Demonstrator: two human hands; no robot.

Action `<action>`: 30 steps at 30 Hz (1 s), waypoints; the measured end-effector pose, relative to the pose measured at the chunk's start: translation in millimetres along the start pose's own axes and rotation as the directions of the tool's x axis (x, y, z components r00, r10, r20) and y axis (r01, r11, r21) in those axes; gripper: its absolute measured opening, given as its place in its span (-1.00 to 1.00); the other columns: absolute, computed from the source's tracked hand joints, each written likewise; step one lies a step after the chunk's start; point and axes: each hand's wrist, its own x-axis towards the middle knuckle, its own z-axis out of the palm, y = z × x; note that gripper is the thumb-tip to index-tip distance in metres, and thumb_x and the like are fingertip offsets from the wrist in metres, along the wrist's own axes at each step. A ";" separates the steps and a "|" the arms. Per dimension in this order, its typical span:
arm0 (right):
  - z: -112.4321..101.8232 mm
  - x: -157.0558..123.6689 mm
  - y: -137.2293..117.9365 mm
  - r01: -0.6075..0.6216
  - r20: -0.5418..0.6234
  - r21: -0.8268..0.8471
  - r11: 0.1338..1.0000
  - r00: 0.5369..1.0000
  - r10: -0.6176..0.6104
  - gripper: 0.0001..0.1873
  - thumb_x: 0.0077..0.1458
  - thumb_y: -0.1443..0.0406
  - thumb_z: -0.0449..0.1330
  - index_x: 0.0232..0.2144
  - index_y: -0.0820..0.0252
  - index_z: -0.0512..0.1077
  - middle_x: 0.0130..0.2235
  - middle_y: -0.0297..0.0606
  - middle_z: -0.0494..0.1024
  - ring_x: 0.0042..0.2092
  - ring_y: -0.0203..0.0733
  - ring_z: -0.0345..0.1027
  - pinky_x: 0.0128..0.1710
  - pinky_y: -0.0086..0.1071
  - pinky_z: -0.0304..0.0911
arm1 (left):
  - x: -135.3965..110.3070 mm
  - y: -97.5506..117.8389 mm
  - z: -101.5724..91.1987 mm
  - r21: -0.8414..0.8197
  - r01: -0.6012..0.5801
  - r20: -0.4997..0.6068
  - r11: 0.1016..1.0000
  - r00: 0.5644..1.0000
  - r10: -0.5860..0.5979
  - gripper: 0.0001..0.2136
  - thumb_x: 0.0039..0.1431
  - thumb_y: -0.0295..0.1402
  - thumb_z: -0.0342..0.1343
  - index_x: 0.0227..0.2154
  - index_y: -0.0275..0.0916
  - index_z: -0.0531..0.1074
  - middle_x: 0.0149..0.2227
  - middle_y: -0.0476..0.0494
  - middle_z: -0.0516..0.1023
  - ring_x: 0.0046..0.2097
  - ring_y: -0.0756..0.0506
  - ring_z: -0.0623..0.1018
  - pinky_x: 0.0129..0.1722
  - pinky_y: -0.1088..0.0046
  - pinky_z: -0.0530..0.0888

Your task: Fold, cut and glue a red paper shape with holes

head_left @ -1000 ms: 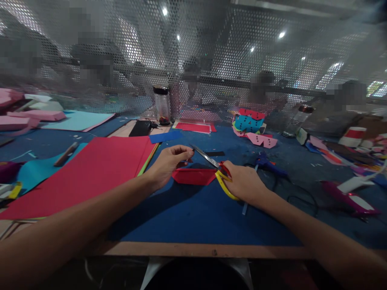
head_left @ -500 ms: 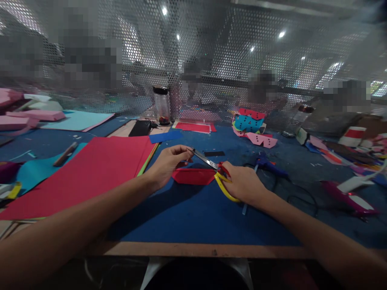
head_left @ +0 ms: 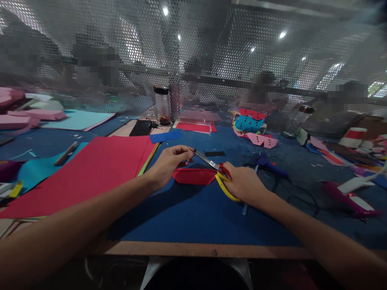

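Observation:
My right hand (head_left: 243, 181) is closed round the yellow and red handles of a pair of scissors (head_left: 223, 186). Their metal blades point up and left toward my left hand (head_left: 173, 163). The fingertips of that hand are pinched together at the blade tips, on a small dark piece (head_left: 194, 150) too tiny to make out well. Below the blades lies a folded red paper shape (head_left: 194, 177) with slanted ends. A narrow black strip (head_left: 215, 154) rests on the blue mat just beyond the scissors.
Large red sheets (head_left: 99, 169) lie to the left, a blue glue gun (head_left: 269, 164) with its cable to the right. Further right is a purple tool (head_left: 347, 199). Pink and blue dotted paper pieces (head_left: 249, 123) and a jar (head_left: 162, 105) stand by the perforated screen (head_left: 217, 52).
Both hands and the scissors stay almost in place. The whole view has shifted very slightly.

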 end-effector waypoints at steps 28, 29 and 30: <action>-5.0 0.6 -0.8 -0.029 0.047 0.014 0.999 0.998 0.028 -0.68 0.32 0.10 -0.03 -0.09 0.17 0.35 -0.33 -0.13 0.65 -0.35 -0.08 0.53 -0.43 -0.35 -0.05 | 2.1 -2.2 -1.7 -0.002 0.004 0.012 1.000 1.000 -0.004 -0.86 0.01 -0.32 0.36 -0.41 -0.25 0.57 -0.37 -0.05 0.50 -0.32 0.00 0.46 -0.30 0.44 0.33; -5.0 0.6 -0.7 -0.027 0.048 0.012 1.000 0.999 0.026 -0.69 0.32 0.10 -0.03 -0.09 0.17 0.35 -0.32 -0.13 0.65 -0.34 -0.07 0.53 -0.43 -0.35 -0.06 | 2.1 -2.4 -1.7 0.000 0.007 0.014 1.000 1.000 -0.007 -0.86 0.01 -0.31 0.36 -0.40 -0.25 0.57 -0.37 -0.04 0.50 -0.33 0.00 0.46 -0.31 0.45 0.33; -4.8 0.6 -0.6 -0.024 0.049 0.009 1.000 0.999 0.024 -0.70 0.32 0.11 -0.02 -0.08 0.17 0.35 -0.32 -0.12 0.65 -0.34 -0.06 0.54 -0.44 -0.35 -0.07 | 2.1 -2.6 -1.7 0.003 0.007 0.015 1.000 1.000 -0.007 -0.86 0.02 -0.31 0.36 -0.40 -0.25 0.57 -0.37 -0.04 0.49 -0.33 0.01 0.46 -0.32 0.46 0.33</action>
